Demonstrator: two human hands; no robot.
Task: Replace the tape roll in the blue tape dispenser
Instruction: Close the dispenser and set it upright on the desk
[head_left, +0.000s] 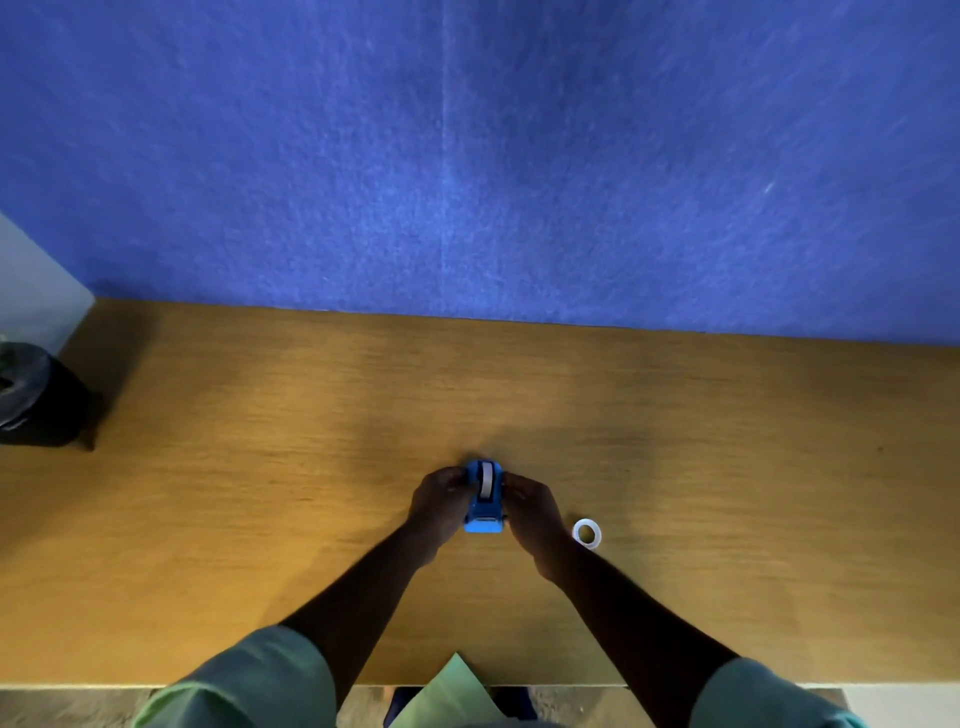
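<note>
The blue tape dispenser stands on the wooden table, its cutter end towards me. A grey-white tape roll sits upright in its slot. My left hand grips the dispenser's left side and my right hand grips its right side, fingers near the roll's hub. A second, white tape roll lies flat on the table just right of my right wrist, apart from it.
A blue felt wall rises behind the table's far edge. A dark bin with a grey liner stands at the left, beyond the table's left end. The table's near edge runs just above my green sleeves.
</note>
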